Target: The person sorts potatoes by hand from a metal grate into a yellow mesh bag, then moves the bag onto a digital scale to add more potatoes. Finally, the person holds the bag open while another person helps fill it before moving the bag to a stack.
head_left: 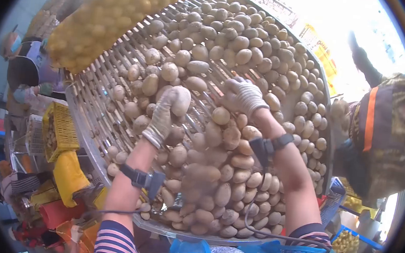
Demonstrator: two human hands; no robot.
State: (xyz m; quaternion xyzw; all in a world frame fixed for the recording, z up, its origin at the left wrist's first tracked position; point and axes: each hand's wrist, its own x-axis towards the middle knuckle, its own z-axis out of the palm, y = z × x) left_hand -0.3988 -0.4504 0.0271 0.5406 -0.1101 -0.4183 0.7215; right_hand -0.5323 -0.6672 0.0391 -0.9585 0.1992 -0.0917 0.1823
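Observation:
Many round, brownish potatoes (242,162) lie on a slatted metal table (107,73) with a raised rim. My left hand (162,112), in a pale work glove, is closed around a large potato (181,101) over the bare slats at the middle. To its right my right hand (243,97), gloved too, is bent low over the slats among potatoes, its fingers curled; whatever may be between them is hidden. Dark bands with boxes are strapped on both wrists.
A full yellow mesh sack (111,26) rests on the table's upper left edge. A person in a camouflage top (385,134) stands at the right. Yellow crates (62,128) and another person with a mask (22,48) are at the left.

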